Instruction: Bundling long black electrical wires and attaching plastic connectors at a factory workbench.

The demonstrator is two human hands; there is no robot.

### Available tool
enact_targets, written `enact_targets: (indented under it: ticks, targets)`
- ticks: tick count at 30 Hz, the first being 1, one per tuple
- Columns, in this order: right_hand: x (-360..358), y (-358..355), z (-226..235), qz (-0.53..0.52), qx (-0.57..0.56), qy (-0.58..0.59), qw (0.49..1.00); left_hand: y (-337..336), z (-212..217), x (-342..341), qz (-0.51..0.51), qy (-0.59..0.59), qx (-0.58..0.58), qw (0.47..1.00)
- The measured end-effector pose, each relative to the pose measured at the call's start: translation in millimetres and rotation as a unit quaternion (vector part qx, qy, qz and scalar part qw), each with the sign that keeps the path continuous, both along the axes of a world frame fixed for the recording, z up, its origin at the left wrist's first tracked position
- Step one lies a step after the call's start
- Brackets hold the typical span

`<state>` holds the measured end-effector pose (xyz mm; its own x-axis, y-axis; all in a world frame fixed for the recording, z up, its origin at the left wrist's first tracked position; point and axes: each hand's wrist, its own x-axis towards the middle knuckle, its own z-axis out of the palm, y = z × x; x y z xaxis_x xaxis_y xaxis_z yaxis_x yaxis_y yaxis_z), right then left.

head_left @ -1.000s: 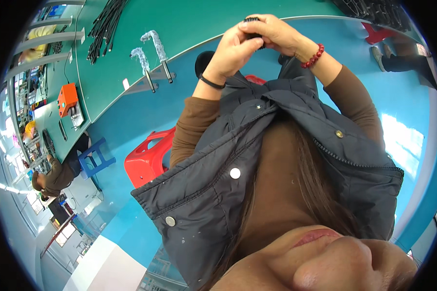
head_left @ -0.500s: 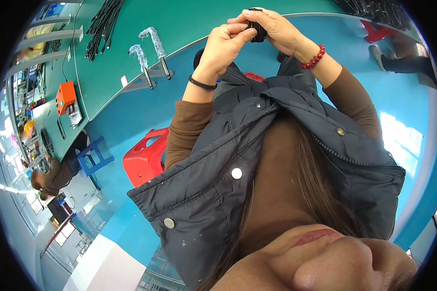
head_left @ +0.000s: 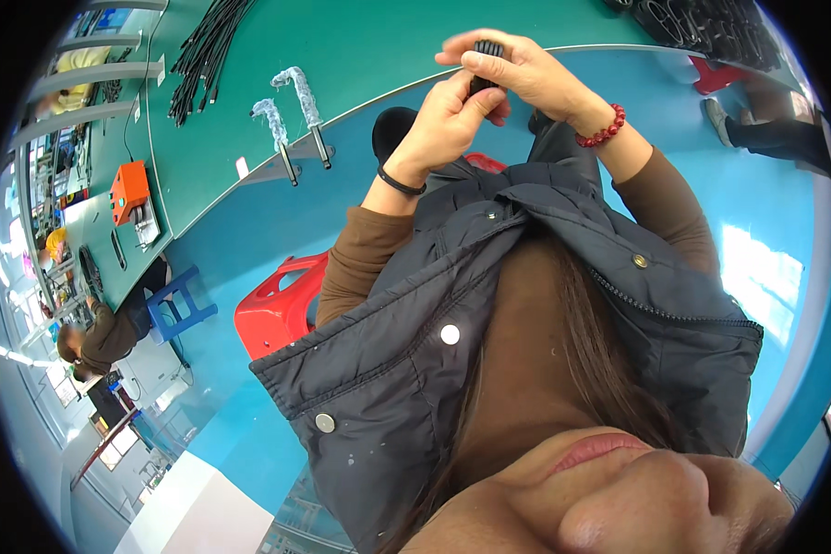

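A tight coil of black cable (head_left: 487, 50) is held between my two hands, just past the near edge of the green table. My left hand (head_left: 441, 122), with a black band at the wrist, closes its thumb and fingers round the coil's lower end. From the right, my right hand (head_left: 524, 76), a red bead bracelet on its wrist, grips the upper part between thumb and fingers. Its index finger reaches over the far side. My fingers cover much of the coil.
Loose black cables (head_left: 203, 69) lie on the green table (head_left: 369, 46). Two plastic-wrapped hooked bars (head_left: 297, 92) stand at its edge, left of my hands. Coiled black cables (head_left: 702, 32) are piled far right. An orange box (head_left: 129, 192), red stool (head_left: 282, 309) and blue stool (head_left: 183, 303) stand left.
Both hands have come slightly nearer to me. My left hand has turned and shifted right, its fingers now wrapping the coil's lower end instead of pinching its side.
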<state>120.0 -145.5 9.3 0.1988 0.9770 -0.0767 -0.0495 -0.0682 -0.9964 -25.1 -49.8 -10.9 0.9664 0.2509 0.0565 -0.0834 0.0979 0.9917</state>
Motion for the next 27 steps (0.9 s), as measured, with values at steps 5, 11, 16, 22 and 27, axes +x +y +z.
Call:
enact_targets:
  ticks: [5, 11, 16, 22, 27]
  targets:
    - [-1.0, 13.2, -20.4, -0.021, 0.078, -0.030, 0.996, 2.8, -8.5, 3.7, 0.035, -0.018, 0.009, 0.999]
    - [-1.6, 41.1, -29.1, -0.041, 0.117, -0.041, 0.991, 29.1, -2.0, 6.4, 0.039, 0.028, 0.046, 0.998]
    - [34.8, 70.2, -1.3, 0.056, 0.119, -0.025, 0.991, 51.7, -7.3, 5.0, 0.060, -0.005, 0.035, 0.998]
    - [230.1, 105.9, -116.2, -0.198, 0.052, -0.535, 0.820, 70.7, -5.7, 15.6, 0.073, -0.011, -0.036, 0.997]
    - [184.8, 127.7, -65.7, 0.010, 0.159, -0.542, 0.825, 78.5, -15.1, 3.0, 0.119, -0.010, -0.059, 0.991]
